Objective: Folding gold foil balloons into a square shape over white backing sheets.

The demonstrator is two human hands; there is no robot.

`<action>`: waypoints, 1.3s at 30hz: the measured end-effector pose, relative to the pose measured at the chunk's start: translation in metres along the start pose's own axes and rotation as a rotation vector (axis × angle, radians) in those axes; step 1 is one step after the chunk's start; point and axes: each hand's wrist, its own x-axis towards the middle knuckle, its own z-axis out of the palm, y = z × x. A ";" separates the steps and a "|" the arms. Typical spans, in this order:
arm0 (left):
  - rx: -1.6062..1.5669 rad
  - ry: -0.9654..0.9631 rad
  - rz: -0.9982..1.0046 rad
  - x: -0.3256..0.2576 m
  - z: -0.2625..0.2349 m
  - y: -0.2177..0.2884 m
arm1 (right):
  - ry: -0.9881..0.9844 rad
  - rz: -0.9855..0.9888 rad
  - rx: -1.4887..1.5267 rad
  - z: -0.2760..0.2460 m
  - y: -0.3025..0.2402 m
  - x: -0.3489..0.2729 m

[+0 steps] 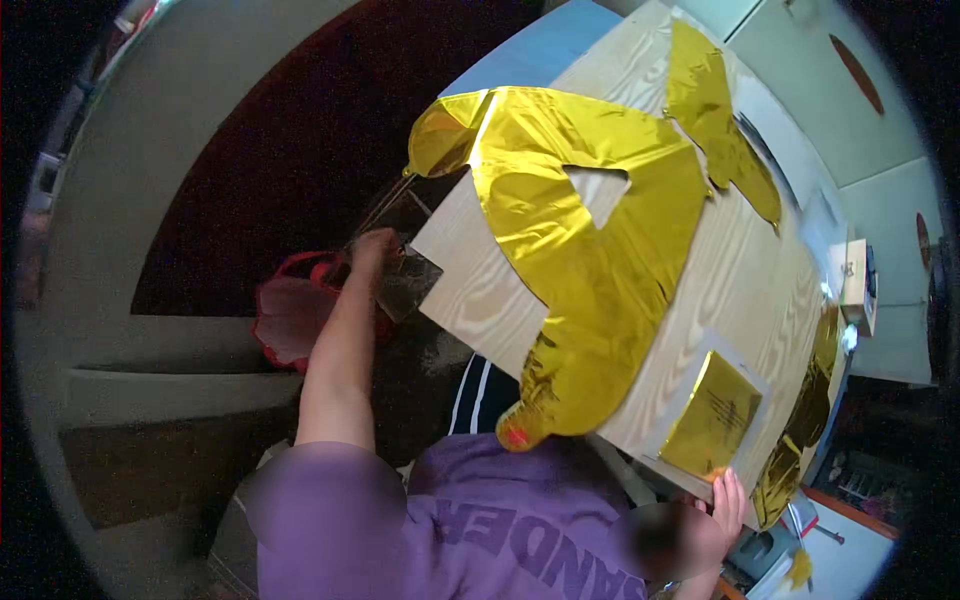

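A large flat gold foil balloon (610, 300) with a three-sided opening lies across the wooden tabletop (480, 290). Its lower end hangs over the near edge by my shirt. My left hand (375, 255) is reached out past the table's left edge, fingers curled in; what they hold, if anything, is too dark to make out. Thin strands run from the balloon's left tip down toward that hand. My right hand (725, 510) rests at the near right edge with fingers stretched out, beside a folded gold foil balloon in a clear packet (712, 412).
Other gold foil pieces lie at the far side (725, 120) and along the right edge (800, 440). A red-rimmed mesh bag or basket (290, 320) is below my left arm. A small wooden box (857, 285) stands at the right, near pale cabinet doors (880, 190).
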 end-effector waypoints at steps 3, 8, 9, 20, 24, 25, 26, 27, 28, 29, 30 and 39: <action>0.237 0.007 0.046 0.018 0.007 -0.040 | -0.046 0.036 -0.029 -0.001 -0.004 0.001; 0.880 -0.225 0.016 0.038 -0.018 -0.094 | -0.110 0.055 -0.076 -0.008 -0.007 0.004; 0.918 -0.187 0.044 0.044 -0.025 -0.098 | -0.115 0.045 -0.066 -0.007 -0.007 0.008; 0.247 -0.358 -0.453 -0.018 -0.019 0.015 | -0.098 0.036 -0.027 -0.008 -0.009 0.011; 0.454 0.059 0.196 -0.001 -0.039 0.036 | -0.056 0.033 0.036 -0.003 -0.009 0.010; 0.562 0.117 0.241 0.001 -0.037 0.036 | -0.046 0.026 0.026 -0.002 -0.008 0.009; 0.442 0.105 0.117 0.004 -0.033 0.036 | -0.037 0.018 0.015 -0.001 -0.008 0.009; 0.328 0.096 -0.012 0.002 -0.027 0.033 | -0.032 0.017 0.019 0.000 -0.008 0.009; 0.356 0.059 -0.002 0.001 -0.029 0.034 | -0.026 0.014 0.025 0.001 -0.008 0.012; 0.386 0.021 0.008 -0.001 -0.032 0.034 | -0.021 0.006 0.034 0.002 -0.007 0.013; 0.560 -0.064 0.153 -0.001 -0.030 0.042 | -0.011 -0.009 0.039 0.003 -0.006 0.014; 0.101 0.311 1.214 -0.241 0.056 0.219 | 0.069 -0.010 0.077 -0.001 -0.009 0.008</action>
